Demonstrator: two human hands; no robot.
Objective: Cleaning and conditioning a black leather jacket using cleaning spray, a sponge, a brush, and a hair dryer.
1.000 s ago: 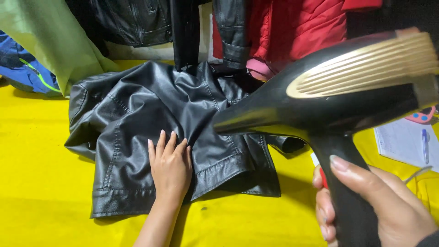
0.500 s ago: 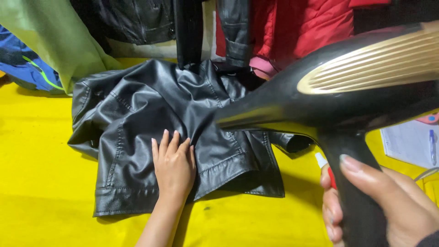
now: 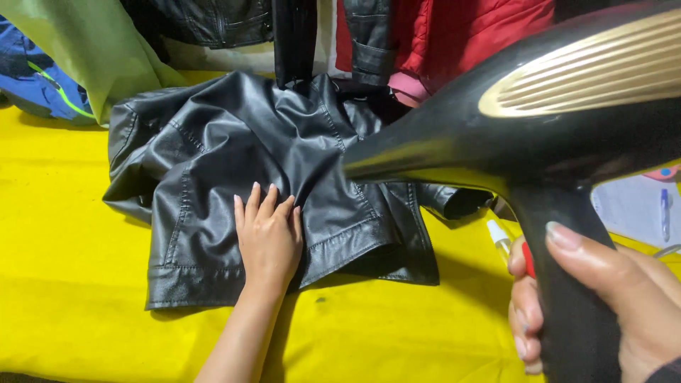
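The left hand (image 3: pixel 268 237) is laid flat, palm down and fingers spread a bit, on the lower part of a black leather jacket (image 3: pixel 234 156). Nothing is gripped by it, the leather is just pressed under the open palm. The jacket is spread out on a yellow table cover (image 3: pixel 64 234), hem toward the camera and collar end toward the far edge, so its long axis runs away from the viewer. One sleeve cuff (image 3: pixel 454 201) is poked out to the right.

The right hand (image 3: pixel 610 305) is wrapped tight around the handle of a black hair dryer (image 3: pixel 511 142) with a gold ribbed panel (image 3: pixel 589 71). The dryer's barrel is laid roughly level, long axis left to right, with the nozzle pointed left at the jacket, just above the fabric right of the flat hand.

Further out, a small white bottle tip (image 3: pixel 498 234) is seen by the dryer handle, papers with a blue pen (image 3: pixel 664 213) at the right edge, a red garment (image 3: pixel 461 35) and more dark jackets (image 3: pixel 213 21) at the back, plus green cloth (image 3: pixel 92 50) at the top left.
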